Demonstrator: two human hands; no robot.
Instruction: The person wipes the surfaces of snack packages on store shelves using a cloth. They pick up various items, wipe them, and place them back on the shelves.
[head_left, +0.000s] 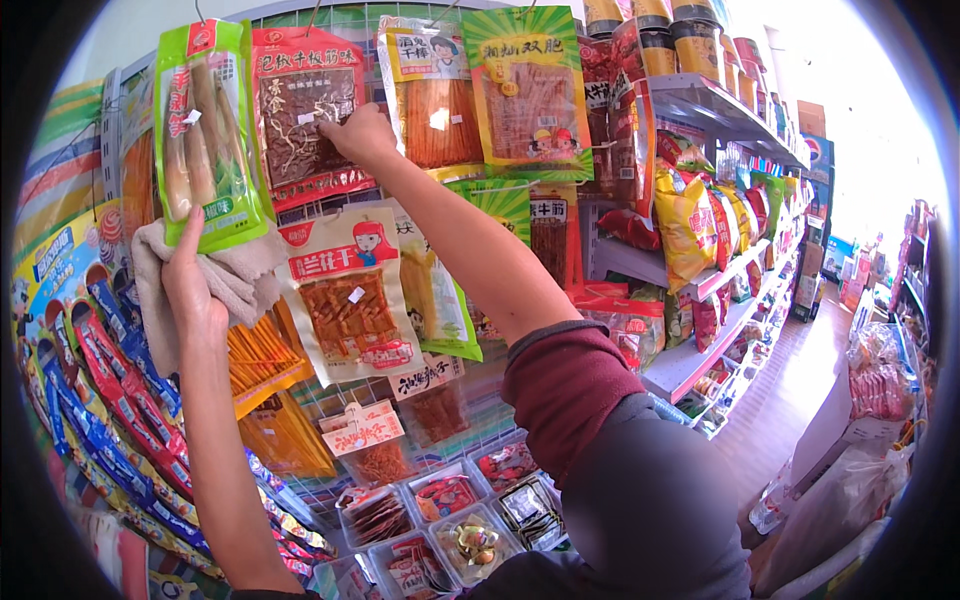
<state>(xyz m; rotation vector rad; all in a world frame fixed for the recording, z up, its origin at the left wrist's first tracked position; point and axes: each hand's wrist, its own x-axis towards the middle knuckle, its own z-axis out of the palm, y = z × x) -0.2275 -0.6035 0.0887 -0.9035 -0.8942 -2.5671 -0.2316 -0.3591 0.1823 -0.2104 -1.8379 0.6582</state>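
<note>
My left hand (196, 289) holds a beige cloth (225, 277) up against the lower end of a green snack packet (214, 142), its thumb on the packet's front. That packet hangs from a hook at the upper left. My right hand (364, 135) is at a red packet of dark snack strips (307, 165) hanging beside it, fingertips at its front; whether they pinch anything is hidden. To the right hang a white-topped packet of orange sticks (439, 112) and a green and yellow packet (525, 97). A cream packet (352, 300) hangs below the hands.
Long strips of blue and red sachets (127, 382) hang at the left. Clear plastic bins (476, 544) of small snacks stand below the wire rack. Shelves (720, 105) with bagged snacks and tubs run along the right, beside an aisle floor (795, 382). A plastic bag (840, 495) lies lower right.
</note>
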